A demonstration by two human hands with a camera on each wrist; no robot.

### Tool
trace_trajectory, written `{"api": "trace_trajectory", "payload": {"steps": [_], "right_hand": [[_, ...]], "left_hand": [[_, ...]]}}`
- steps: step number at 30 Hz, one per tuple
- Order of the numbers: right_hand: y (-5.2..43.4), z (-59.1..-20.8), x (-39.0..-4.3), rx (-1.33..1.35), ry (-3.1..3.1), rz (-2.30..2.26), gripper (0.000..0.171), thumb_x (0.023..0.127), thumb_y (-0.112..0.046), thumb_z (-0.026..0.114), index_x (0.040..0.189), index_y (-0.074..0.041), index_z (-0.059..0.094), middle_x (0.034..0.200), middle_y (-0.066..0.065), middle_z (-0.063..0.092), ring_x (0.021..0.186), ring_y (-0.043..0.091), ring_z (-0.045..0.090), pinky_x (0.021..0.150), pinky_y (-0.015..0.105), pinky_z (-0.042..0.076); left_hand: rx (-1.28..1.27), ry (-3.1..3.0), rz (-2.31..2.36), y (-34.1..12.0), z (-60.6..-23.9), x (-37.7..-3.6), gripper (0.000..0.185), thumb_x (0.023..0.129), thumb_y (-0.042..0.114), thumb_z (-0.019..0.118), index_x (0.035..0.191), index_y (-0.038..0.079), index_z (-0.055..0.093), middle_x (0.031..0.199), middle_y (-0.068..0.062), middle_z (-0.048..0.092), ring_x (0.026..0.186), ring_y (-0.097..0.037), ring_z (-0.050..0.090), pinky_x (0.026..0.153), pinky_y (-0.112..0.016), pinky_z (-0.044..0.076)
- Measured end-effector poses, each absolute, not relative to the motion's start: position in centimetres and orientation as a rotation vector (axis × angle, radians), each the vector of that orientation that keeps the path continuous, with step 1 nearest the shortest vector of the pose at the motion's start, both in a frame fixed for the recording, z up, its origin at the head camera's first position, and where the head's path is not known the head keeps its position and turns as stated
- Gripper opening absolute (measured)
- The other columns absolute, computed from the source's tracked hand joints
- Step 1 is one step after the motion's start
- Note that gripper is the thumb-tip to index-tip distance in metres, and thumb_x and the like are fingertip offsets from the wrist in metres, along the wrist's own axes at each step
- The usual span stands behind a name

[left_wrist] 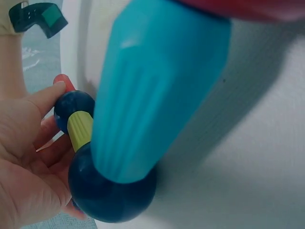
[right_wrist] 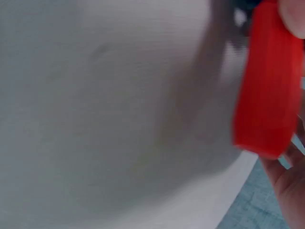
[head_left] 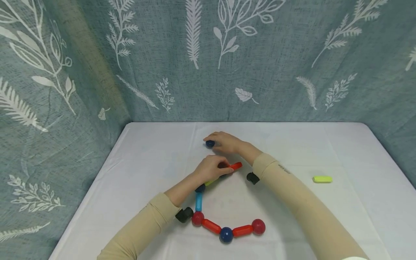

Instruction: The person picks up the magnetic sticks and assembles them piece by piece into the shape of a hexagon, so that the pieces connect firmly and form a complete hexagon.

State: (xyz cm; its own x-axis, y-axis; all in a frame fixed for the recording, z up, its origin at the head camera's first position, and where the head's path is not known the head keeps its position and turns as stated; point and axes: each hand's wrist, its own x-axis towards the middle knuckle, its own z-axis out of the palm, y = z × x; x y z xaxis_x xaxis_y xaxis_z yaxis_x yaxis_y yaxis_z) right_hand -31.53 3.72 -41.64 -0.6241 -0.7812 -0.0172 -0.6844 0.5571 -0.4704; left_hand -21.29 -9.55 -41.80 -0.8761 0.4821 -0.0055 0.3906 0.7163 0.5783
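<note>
My left hand (head_left: pixel 211 168) grips a chain of toy magnetic rods and balls at its far end. In the left wrist view its fingers curl about a navy ball (left_wrist: pixel 74 109) between a yellow-green rod (left_wrist: pixel 80 129) and a red rod (right_wrist: pixel 269 86). From there the chain runs toward me through another navy ball (left_wrist: pixel 112 186), a light-blue rod (head_left: pixel 199 201), a dark-red ball (head_left: pixel 198 218), a red rod (head_left: pixel 211 226), a navy ball (head_left: pixel 226 234) and more pieces. Farther back, my right hand (head_left: pixel 225 142) holds a separate navy ball (head_left: pixel 209 143) in its fingertips.
A loose yellow-green rod (head_left: pixel 322 179) lies on the white-covered table (head_left: pixel 325 144) at the right. The chain's near end is a dark-red ball (head_left: pixel 258 226). Black wrist cameras sit by both sleeves. A patterned blue-green curtain (head_left: pixel 208 72) hangs behind the table.
</note>
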Motion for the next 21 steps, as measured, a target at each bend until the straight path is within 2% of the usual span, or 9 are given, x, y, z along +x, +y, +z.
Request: {"api": "trace_trajectory", "payload": {"steps": [3, 7, 10, 15, 21], "right_hand": [[4.9, -41.9, -31.1, -1.158, 2.611, -0.711, 0.035, 0.094, -0.008, 0.063, 0.129, -0.005, 0.059, 0.132, 0.013, 0.058, 0.126, 0.029, 0.05, 0.107, 0.041, 0.035], [7.6, -42.3, -30.2, -1.001, 2.624, -0.934, 0.031, 0.092, -0.011, 0.067, 0.122, -0.006, 0.063, 0.125, 0.012, 0.062, 0.117, 0.028, 0.057, 0.098, 0.042, 0.044], [9.8, -42.4, -29.2, -0.872, 2.602, -1.081, 0.034, 0.091, -0.015, 0.069, 0.124, -0.007, 0.064, 0.125, 0.012, 0.062, 0.115, 0.027, 0.058, 0.095, 0.043, 0.047], [13.2, -42.5, -26.9, -0.628, 2.535, -1.213, 0.044, 0.092, -0.024, 0.069, 0.132, -0.008, 0.061, 0.131, 0.013, 0.06, 0.117, 0.031, 0.058, 0.096, 0.046, 0.046], [15.6, -43.1, -24.6, -0.446, 2.395, -1.306, 0.045, 0.092, -0.025, 0.069, 0.133, -0.008, 0.06, 0.132, 0.014, 0.059, 0.12, 0.03, 0.057, 0.098, 0.046, 0.045]], "left_hand": [[0.718, 2.767, 0.882, -9.4, -41.7, -21.3, 0.015, 0.091, 0.026, 0.07, 0.093, 0.011, 0.072, 0.087, 0.002, 0.068, 0.08, -0.013, 0.059, 0.075, -0.029, 0.048], [0.703, 2.763, 0.857, -9.3, -41.7, -21.3, 0.018, 0.091, 0.026, 0.069, 0.097, 0.01, 0.074, 0.088, 0.001, 0.068, 0.079, -0.013, 0.057, 0.075, -0.03, 0.047], [0.679, 2.758, 0.831, -9.3, -41.6, -21.3, 0.021, 0.092, 0.028, 0.069, 0.099, 0.009, 0.075, 0.09, 0.0, 0.068, 0.08, -0.014, 0.057, 0.076, -0.031, 0.047], [0.646, 2.748, 0.81, -9.3, -41.6, -21.2, 0.023, 0.093, 0.03, 0.067, 0.102, 0.01, 0.075, 0.092, 0.0, 0.068, 0.081, -0.014, 0.057, 0.077, -0.033, 0.047], [0.628, 2.746, 0.808, -9.3, -41.8, -21.2, 0.024, 0.092, 0.031, 0.068, 0.105, 0.012, 0.074, 0.093, 0.001, 0.068, 0.082, -0.014, 0.057, 0.078, -0.032, 0.047]]}}
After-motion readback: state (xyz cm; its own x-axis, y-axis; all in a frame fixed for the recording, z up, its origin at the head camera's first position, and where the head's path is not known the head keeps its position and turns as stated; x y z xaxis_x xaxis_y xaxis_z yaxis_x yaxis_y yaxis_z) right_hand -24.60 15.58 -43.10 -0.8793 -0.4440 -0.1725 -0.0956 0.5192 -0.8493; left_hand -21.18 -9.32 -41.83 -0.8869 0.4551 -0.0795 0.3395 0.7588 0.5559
